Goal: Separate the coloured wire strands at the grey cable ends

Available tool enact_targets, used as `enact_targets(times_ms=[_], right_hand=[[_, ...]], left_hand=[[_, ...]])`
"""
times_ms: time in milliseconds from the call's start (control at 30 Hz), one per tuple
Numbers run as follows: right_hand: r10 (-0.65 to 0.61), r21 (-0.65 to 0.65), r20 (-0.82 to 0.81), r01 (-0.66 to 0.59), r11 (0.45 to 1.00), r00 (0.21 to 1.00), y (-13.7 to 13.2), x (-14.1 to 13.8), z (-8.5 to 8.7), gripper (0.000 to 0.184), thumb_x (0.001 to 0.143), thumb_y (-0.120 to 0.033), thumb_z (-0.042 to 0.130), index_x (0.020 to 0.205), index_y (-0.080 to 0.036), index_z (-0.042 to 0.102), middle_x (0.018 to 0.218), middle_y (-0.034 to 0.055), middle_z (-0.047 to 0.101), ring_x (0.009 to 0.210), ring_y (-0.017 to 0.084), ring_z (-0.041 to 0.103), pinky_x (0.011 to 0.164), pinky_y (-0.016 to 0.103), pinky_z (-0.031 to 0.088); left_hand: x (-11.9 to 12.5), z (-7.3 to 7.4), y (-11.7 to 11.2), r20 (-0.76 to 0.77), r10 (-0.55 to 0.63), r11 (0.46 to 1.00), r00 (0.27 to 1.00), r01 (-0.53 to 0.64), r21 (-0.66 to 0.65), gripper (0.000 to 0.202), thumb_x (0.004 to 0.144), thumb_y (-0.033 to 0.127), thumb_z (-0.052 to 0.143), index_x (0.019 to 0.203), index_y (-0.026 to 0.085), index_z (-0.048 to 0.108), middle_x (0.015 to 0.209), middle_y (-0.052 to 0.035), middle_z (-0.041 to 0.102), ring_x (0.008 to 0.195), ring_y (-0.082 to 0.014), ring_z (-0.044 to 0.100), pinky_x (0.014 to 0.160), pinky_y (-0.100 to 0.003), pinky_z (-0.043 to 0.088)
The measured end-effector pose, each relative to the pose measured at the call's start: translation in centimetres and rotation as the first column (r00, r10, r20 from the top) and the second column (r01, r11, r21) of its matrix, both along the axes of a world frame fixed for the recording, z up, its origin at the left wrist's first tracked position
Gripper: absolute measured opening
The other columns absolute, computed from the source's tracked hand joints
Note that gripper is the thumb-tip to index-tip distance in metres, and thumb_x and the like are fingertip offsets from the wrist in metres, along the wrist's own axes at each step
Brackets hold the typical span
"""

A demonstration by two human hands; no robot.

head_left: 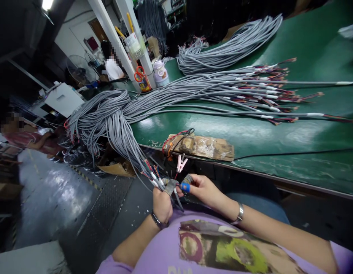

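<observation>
Grip of the left hand [162, 205]: closed around a bunch of grey sheathed cables [123, 127] near their ends, where white collars and thin coloured wires [149, 167] fan out beyond the fist. Right hand [206, 190] — a blue band [185, 187] around one digit — is beside it, thumb and fingers drawn together at the bunch; whether this grip pinches a wire cannot be told. The held cables hang over the edge of the green worktop [279, 144] from a larger heap; further grey lengths lie across it. Pale pink plastic clip [181, 163] stands just above the hands, near a worn wooden board [215, 147] at the worktop's edge. Containers, behind — a lavender lidded vessel [161, 74], contents hidden, and a whitish holder [133, 46] with yellow-handled tools [130, 23] upright at the post.
</observation>
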State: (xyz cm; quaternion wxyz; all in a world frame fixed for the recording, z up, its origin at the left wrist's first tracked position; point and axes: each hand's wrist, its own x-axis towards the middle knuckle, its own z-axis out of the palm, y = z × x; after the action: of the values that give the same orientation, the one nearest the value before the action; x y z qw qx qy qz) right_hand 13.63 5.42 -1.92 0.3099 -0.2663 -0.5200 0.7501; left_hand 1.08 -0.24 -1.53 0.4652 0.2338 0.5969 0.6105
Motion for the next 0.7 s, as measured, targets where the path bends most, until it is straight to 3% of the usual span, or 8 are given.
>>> enact_targets(times_ms=[133, 333, 533, 700], right_hand=[[0.061, 0.027, 0.067, -0.063, 0.998, 0.996, 0.3, 0.8, -0.1, 0.034, 0.068, -0.048, 0.067, 0.069, -0.015, 0.060, 0.067, 0.0021, 0.063, 0.063, 0.014, 0.054, 0.061, 0.027, 0.043], [-0.061, -0.027, 0.153, 0.066, 0.997, 0.986, 1.4, 1.6, 0.1, 0.036, 0.068, -0.051, 0.064, 0.066, -0.016, 0.056, 0.055, -0.0030, 0.050, 0.050, 0.009, 0.040, 0.049, 0.023, 0.033], [-0.017, -0.034, 0.141, 0.022, 0.999, 0.990, 1.5, 0.8, 0.2, 0.036, 0.065, -0.048, 0.069, 0.070, -0.015, 0.058, 0.062, -0.0014, 0.056, 0.053, 0.008, 0.042, 0.050, 0.022, 0.033], [0.017, -0.014, 0.038, -0.016, 1.000, 0.999, 1.5, 0.8, -0.5, 0.033, 0.068, -0.045, 0.069, 0.074, -0.014, 0.061, 0.067, 0.0004, 0.059, 0.059, 0.010, 0.047, 0.055, 0.024, 0.036]], left_hand=[[-0.2, 0.2, -0.1, -0.001, -0.037, 0.999, 0.999, 0.037, -0.017, 0.030, 0.066, 0.042, 0.070, 0.066, 0.014, 0.060, 0.047, 0.0001, 0.058, 0.044, -0.0121, 0.056, 0.047, -0.024, 0.048], [-0.3, 0.5, -0.3, -0.087, -0.182, 0.983, 0.979, 0.181, -0.015, 0.032, 0.069, 0.044, 0.067, 0.062, 0.013, 0.060, 0.045, -0.0005, 0.057, 0.038, -0.0099, 0.050, 0.044, -0.023, 0.046], [-0.2, 0.3, -0.4, -0.127, -0.247, 0.969, 0.961, 0.246, -0.021, 0.034, 0.070, 0.044, 0.067, 0.060, 0.013, 0.058, 0.046, -0.0004, 0.057, 0.038, -0.0088, 0.049, 0.043, -0.021, 0.045], [-0.5, 0.2, -0.5, -0.040, -0.236, 0.972, 0.971, 0.237, 0.002, 0.032, 0.069, 0.041, 0.069, 0.060, 0.014, 0.055, 0.043, 0.0010, 0.056, 0.036, -0.0086, 0.049, 0.041, -0.020, 0.043]])
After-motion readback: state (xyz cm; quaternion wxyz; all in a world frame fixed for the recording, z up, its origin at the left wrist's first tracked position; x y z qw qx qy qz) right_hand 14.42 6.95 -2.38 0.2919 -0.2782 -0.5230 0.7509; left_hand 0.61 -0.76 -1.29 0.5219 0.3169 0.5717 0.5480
